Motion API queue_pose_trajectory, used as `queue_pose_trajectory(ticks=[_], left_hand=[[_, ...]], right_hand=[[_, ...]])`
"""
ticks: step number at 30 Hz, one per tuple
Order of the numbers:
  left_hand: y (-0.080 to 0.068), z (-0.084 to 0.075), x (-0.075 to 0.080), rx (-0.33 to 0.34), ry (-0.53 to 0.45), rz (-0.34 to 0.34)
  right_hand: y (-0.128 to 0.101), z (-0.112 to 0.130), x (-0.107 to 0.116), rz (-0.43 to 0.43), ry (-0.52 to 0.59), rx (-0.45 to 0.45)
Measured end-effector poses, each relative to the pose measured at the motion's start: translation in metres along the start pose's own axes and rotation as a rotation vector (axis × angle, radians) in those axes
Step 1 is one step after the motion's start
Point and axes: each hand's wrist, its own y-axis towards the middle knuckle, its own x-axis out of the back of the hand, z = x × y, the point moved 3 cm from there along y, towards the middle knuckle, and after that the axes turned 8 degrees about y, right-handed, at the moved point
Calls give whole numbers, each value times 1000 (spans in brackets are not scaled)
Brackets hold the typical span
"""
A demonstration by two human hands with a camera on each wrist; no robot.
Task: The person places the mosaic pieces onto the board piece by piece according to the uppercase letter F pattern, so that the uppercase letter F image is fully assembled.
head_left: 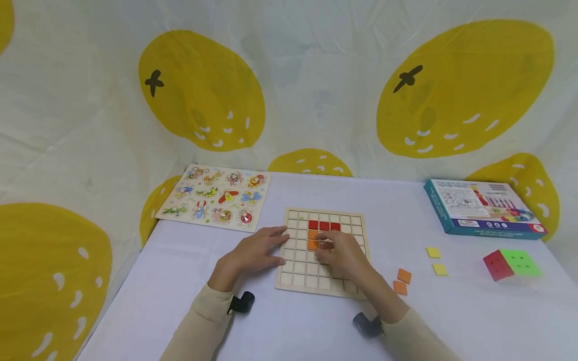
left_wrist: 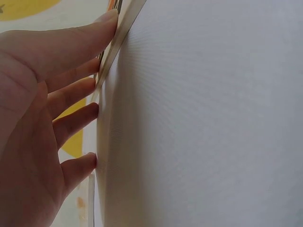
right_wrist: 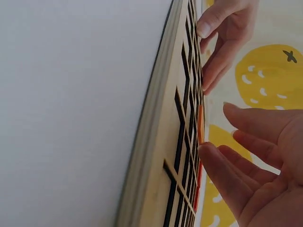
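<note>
On the table's (head_left: 189, 311) middle, left hand (head_left: 253, 253) lies flat, fingers straight, steadying the grid board (head_left: 295, 281); right hand (head_left: 343, 253) presses an orange tile (head_left: 312, 244) in, fingers loosely extended.

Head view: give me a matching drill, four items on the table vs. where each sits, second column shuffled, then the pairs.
Items
1. insect puzzle board
2. teal box
3. cube
4. grid board

Places
A. near the table's right edge, in front of the boxed game
B. centre of the table, under both hands
C. far left of the table, by the lemon-print cloth
D. far right of the table, lying flat

Pairs: 1-C, 2-D, 3-A, 4-B

The left hand lies flat on the grid board's left edge; the right hand rests over the orange tiles.
</note>
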Motion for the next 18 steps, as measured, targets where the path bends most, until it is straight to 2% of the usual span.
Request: queue_pose_trajectory(ticks=[3, 9, 18], left_hand=[[-1, 2, 0, -2, -3, -3], [1, 3, 1, 2, 12, 0], [1, 1, 0, -2, -6, 12]], right_hand=[[-10, -3, 5, -1, -21, 13], [-32, -15, 34, -51, -104, 31], [-50, -35, 74, -88, -160, -90]])
